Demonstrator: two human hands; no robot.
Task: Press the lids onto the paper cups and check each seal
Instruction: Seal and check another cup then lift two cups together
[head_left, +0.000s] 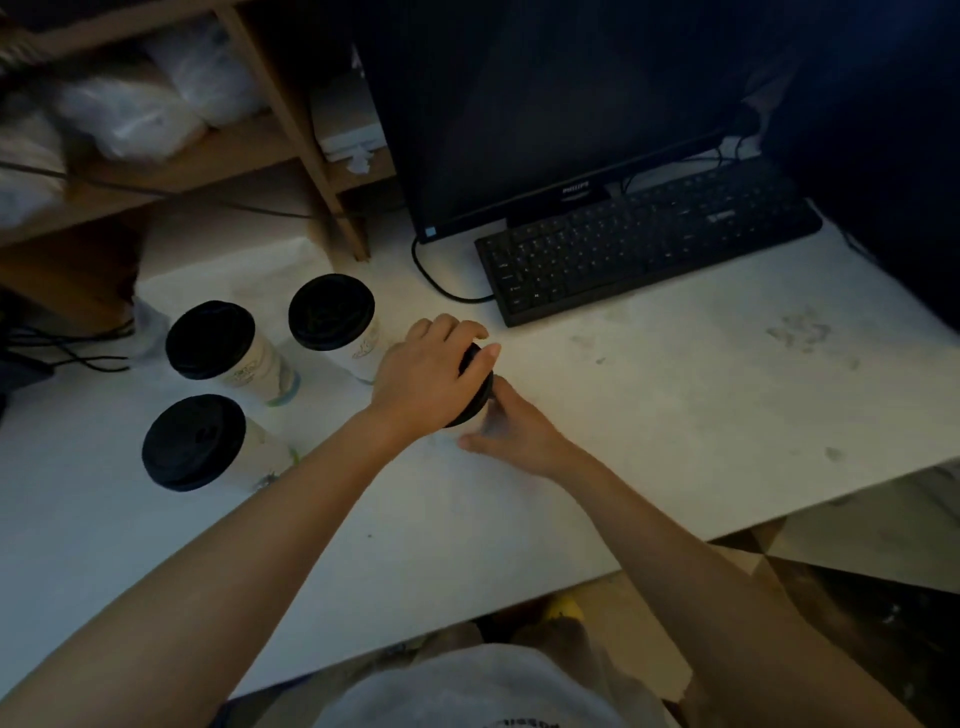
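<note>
A white paper cup with a black lid (477, 385) stands near the middle of the white table (675, 415). My left hand (428, 376) lies over the lid, fingers curled around its rim. My right hand (511, 428) wraps around the cup's side just below the lid and hides most of the cup. Three more white paper cups, each with a black lid on top, stand to the left: one at the back (331, 312), one left of it (210, 339) and one nearest me (194, 441).
A black keyboard (644, 239) and a dark monitor (545, 104) stand at the back right, with a black cable (436, 280) looping on the table. Wooden shelves (291, 119) with white bags fill the back left. The table edge runs diagonally at the lower right.
</note>
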